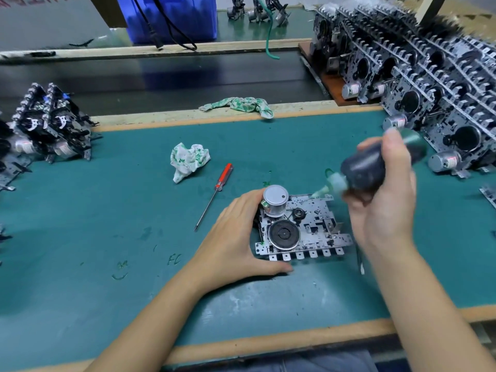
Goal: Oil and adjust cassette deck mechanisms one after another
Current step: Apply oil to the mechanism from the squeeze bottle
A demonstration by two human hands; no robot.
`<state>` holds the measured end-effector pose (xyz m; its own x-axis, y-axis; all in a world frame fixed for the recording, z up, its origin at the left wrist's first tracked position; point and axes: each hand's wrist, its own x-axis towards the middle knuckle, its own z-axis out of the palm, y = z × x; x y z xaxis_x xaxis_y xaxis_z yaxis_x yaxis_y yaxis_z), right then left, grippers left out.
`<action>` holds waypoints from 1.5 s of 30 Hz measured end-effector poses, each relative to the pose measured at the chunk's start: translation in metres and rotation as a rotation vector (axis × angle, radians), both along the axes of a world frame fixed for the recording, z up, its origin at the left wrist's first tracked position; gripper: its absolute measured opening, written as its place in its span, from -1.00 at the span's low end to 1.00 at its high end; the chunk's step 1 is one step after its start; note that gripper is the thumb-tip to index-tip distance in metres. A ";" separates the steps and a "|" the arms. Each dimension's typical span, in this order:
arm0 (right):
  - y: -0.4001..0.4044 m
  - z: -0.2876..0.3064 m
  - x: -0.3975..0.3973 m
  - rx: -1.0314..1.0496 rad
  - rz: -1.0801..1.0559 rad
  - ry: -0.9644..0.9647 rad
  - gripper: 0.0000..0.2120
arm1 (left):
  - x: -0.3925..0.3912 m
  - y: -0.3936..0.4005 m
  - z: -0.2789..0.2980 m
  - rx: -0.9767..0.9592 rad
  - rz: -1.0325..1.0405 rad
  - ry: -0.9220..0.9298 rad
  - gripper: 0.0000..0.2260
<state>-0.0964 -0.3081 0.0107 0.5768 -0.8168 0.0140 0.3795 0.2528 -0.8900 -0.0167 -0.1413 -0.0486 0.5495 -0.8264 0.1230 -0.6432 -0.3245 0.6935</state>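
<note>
A metal cassette deck mechanism (311, 232) lies flat on the green mat (134, 210), with its silver motor (275, 201) and black flywheel at the left. My left hand (236, 237) grips its left side, fingers by the motor and thumb along the front edge. My right hand (383, 205) holds a dark oil bottle (365, 167) tilted down to the left. Its pale nozzle (322, 191) touches the mechanism's far edge. The right hand and bottle are blurred.
A red-handled screwdriver (214, 194) lies left of the mechanism, a crumpled cloth (189, 161) behind it. Another cloth (241, 106) lies on the wooden rail. Stacked mechanisms stand at the right (429, 76) and left (51, 124). A dark conveyor belt (161, 76) runs behind.
</note>
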 end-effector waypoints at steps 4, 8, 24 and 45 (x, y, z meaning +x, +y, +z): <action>-0.032 -0.002 0.020 -0.068 0.195 0.213 -0.68 | 0.000 -0.001 0.001 0.005 0.004 0.000 -0.13; -0.032 -0.018 0.033 -0.077 0.255 0.303 -0.79 | 0.001 -0.001 0.001 0.004 -0.004 -0.004 -0.16; -0.026 -0.036 0.035 -0.273 0.286 0.273 -0.72 | 0.000 -0.003 0.003 0.000 0.000 0.006 -0.17; -0.053 -0.022 0.027 0.067 0.147 0.077 -0.70 | -0.010 -0.032 0.014 -0.177 0.364 0.128 -0.64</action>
